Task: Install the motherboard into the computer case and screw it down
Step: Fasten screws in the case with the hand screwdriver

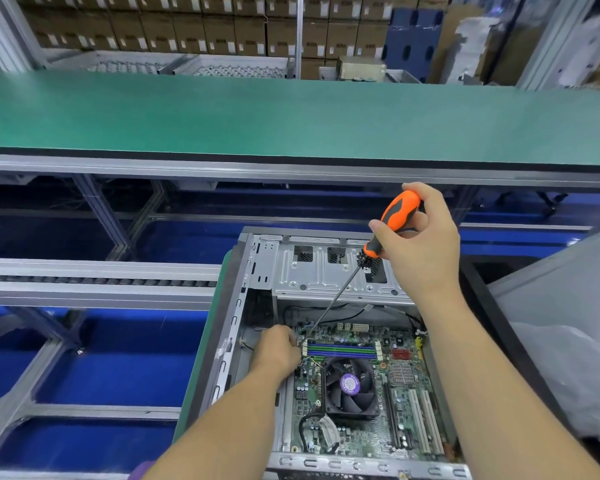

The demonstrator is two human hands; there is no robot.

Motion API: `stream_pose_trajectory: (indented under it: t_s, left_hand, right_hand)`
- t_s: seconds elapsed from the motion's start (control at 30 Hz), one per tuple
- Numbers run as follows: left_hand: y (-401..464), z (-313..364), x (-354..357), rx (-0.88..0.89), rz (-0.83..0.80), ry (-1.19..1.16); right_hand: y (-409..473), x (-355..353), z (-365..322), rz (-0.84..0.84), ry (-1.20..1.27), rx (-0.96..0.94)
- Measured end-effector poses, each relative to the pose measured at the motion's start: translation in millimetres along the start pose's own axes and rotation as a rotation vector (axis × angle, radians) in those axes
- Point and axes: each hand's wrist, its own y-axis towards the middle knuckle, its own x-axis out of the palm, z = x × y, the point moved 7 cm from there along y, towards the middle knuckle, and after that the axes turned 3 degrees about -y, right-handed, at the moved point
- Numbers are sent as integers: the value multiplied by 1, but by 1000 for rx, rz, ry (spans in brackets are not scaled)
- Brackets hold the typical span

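Note:
An open grey computer case (229, 327) lies on its side in front of me. Inside it sits the green motherboard (395, 386) with a black CPU fan (350, 386) and blue and green memory slots. My right hand (420, 244) grips the orange-and-black handle of a long screwdriver (395, 216). Its shaft slants down and left to the board's upper left corner. My left hand (278, 349) rests at that corner with fingers pinched around the tip; any screw there is hidden.
A green conveyor belt (291, 119) runs across behind the case, above aluminium frame rails (97, 271) and blue bins (111, 368). Grey-white plastic wrapping (575, 341) lies at the right. Stacked cardboard boxes (205, 26) fill the background.

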Motion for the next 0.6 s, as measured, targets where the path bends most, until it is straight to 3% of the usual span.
stream_pose_trajectory:
  t_s: [0.3, 0.6]
  left_hand:
    - [-5, -6, -17, -160, 80, -303]
    - [-4, -1, -22, -54, 54, -141]
  right_hand:
    - [0, -4, 1, 17, -5, 28]
    - [-3, -1, 2, 31, -9, 43]
